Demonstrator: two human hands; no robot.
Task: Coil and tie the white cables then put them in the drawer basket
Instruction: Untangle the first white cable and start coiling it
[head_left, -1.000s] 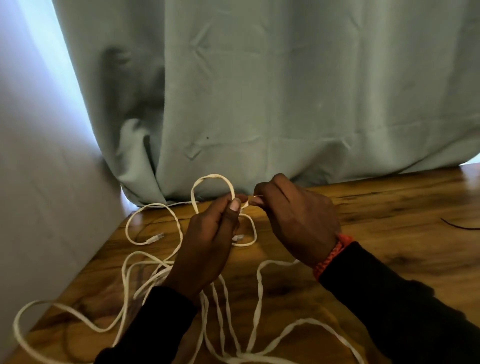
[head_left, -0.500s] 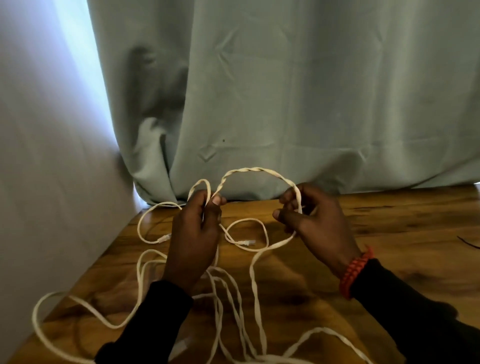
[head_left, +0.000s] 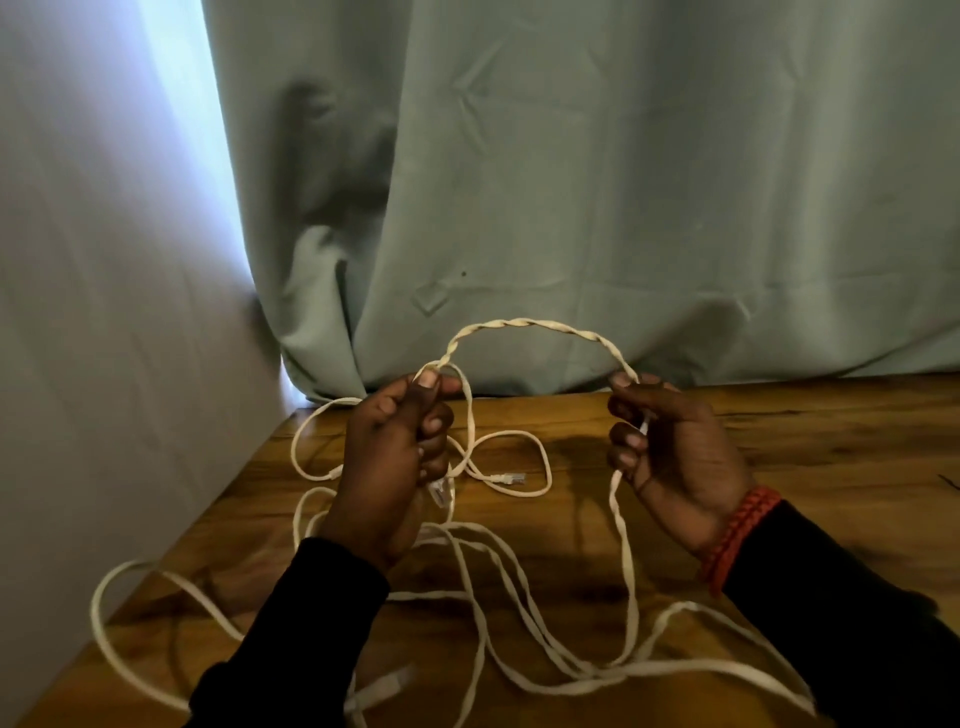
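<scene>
Two black sleeves (head_left: 291, 639) enter from the bottom edge, the right one bordered at the wrist by a red bracelet (head_left: 740, 535). Nearest the viewer, loose runs of flat white cable (head_left: 631, 566) lie tangled on the wooden table (head_left: 805, 441), looping out to the left edge and crossing one another near the bottom edge; a blurred shape at bottom centre is possibly a plug (head_left: 384, 686). Farther in, the left hand (head_left: 389, 462) is raised above the table with its fingers curled round several gathered strands, thumb pressed on top. A clear plug (head_left: 439, 493) hangs just below this fist, and another plug (head_left: 511, 479) rests on the table beside a small loop. The right hand (head_left: 675, 457) is level with the left and well apart from it, thumb and curled fingers pinching the cable, which drops from the hand to the table. Between the two hands a twisted length of cable rises in an arch. Behind the table hangs a pale green curtain (head_left: 623, 182), its hem touching the table's far edge; a white wall (head_left: 104, 312) closes the left side.
</scene>
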